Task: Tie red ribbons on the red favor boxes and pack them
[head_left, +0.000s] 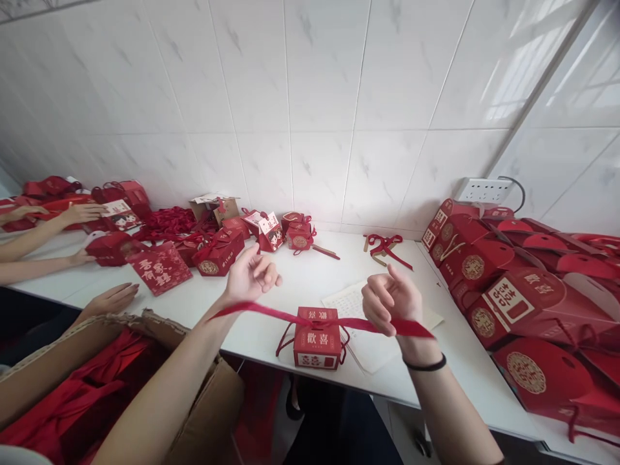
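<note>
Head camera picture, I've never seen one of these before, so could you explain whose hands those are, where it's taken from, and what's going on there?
There's no machine here: a person wears the camera on their head, looking forward and down at their own bare hands. The left hand is loosely curled, with one end of a red ribbon across its wrist. The ribbon runs over a small red box to the right hand; I can't tell whether those fingers grip it. The box sits near the edge of a white table, with paper sheets beside it and a heap of red boxes to the right. At far left, other people's hands show near more red boxes.
</note>
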`<action>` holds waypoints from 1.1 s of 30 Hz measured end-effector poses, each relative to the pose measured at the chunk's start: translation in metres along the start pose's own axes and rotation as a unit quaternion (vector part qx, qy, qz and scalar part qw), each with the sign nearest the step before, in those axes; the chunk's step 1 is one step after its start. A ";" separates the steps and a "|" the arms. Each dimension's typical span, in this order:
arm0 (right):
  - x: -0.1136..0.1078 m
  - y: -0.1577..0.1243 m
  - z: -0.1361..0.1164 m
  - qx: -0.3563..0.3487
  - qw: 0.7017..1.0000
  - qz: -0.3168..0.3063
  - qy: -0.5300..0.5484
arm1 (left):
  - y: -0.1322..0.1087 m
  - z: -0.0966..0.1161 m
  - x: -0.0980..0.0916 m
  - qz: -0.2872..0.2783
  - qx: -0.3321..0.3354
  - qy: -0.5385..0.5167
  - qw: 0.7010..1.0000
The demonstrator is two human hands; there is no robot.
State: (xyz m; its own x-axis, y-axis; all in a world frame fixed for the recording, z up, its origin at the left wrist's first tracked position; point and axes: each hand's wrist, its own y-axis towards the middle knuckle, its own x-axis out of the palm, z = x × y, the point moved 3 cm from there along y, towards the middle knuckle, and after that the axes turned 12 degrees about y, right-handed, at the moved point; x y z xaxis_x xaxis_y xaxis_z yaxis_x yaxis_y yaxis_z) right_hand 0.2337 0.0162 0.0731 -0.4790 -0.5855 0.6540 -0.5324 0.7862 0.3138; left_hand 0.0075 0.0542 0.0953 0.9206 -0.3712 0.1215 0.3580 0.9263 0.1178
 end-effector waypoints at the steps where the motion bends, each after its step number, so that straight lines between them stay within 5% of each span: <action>1: -0.005 -0.006 0.000 0.023 0.997 0.028 -0.063 | -0.002 -0.005 -0.006 0.004 -0.018 0.074 0.997; 3: -0.017 -0.017 0.005 0.083 0.960 0.106 -0.246 | -0.009 -0.019 -0.011 -0.030 -0.071 0.255 0.964; 5: -0.027 -0.025 0.015 0.116 0.887 0.162 -0.416 | -0.018 -0.036 -0.009 -0.091 -0.111 0.413 0.899; 7: -0.034 -0.029 0.025 0.108 0.831 0.181 -0.514 | -0.026 -0.050 -0.004 -0.142 -0.134 0.497 0.846; 9: -0.039 -0.031 0.036 0.100 0.813 0.183 -0.543 | -0.032 -0.060 0.001 -0.169 -0.150 0.522 0.822; 16: -0.054 -0.036 0.052 0.181 0.817 0.173 -0.518 | -0.034 -0.078 0.008 -0.225 -0.163 0.477 0.834; 25: -0.062 -0.037 0.053 0.212 0.892 0.156 -0.367 | -0.033 -0.086 0.009 -0.242 -0.168 0.345 0.891; 33: -0.065 -0.036 0.046 0.249 0.888 0.163 -0.351 | -0.030 -0.091 0.002 -0.267 -0.170 0.332 0.889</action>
State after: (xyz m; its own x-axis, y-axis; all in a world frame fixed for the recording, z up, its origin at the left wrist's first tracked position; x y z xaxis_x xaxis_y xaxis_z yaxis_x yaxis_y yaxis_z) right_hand 0.2514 0.0170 -0.0123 -0.8882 -0.4595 0.0081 -0.4442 0.8538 -0.2714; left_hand 0.0132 0.0317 0.0021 0.4546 -0.7473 -0.4847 0.6936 0.6384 -0.3337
